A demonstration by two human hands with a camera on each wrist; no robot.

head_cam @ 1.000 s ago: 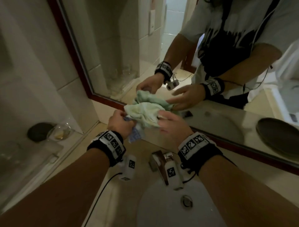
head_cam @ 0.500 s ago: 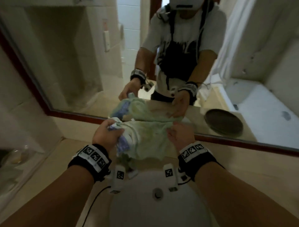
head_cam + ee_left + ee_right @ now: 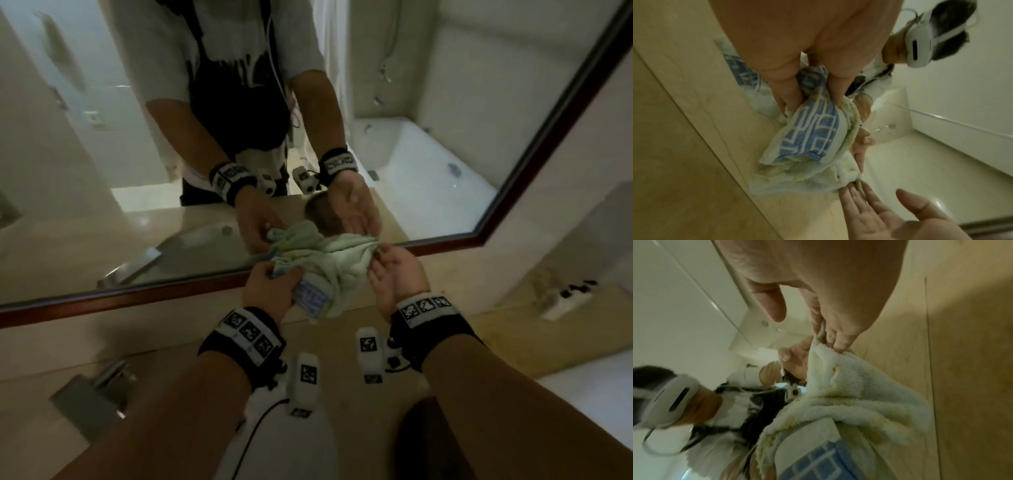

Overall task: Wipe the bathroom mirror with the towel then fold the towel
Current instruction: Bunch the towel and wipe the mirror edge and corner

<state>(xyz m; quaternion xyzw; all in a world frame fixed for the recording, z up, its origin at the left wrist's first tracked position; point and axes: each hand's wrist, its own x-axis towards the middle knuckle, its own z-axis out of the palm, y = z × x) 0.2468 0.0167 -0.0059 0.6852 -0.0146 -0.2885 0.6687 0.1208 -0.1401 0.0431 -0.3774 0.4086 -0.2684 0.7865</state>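
A pale green towel (image 3: 337, 262) with a blue patterned band is bunched against the lower edge of the mirror (image 3: 445, 144), just above its dark red-brown frame (image 3: 137, 296). My left hand (image 3: 270, 291) grips the bunch at the blue band (image 3: 809, 138), thumb and fingers curled into the cloth. My right hand (image 3: 394, 274) lies palm up at the towel's right end, thumb spread away. It pinches a corner of the towel (image 3: 859, 394) between two nearly straight fingers (image 3: 838, 340). In the left wrist view the right hand (image 3: 869, 211) meets the cloth at its fingertips. The glass reflects both hands and the towel.
A beige countertop (image 3: 342, 363) runs under the mirror. A metal faucet (image 3: 92, 394) stands at the lower left beside the white sink basin (image 3: 291, 452). On the counter at the right lies a small white object with dark pieces (image 3: 565, 296). The reflection shows a bathtub.
The view has swung right and down along the mirror. My right hand has turned palm up and now holds only the towel's corner. The towel sits bunched at the mirror's lower edge.
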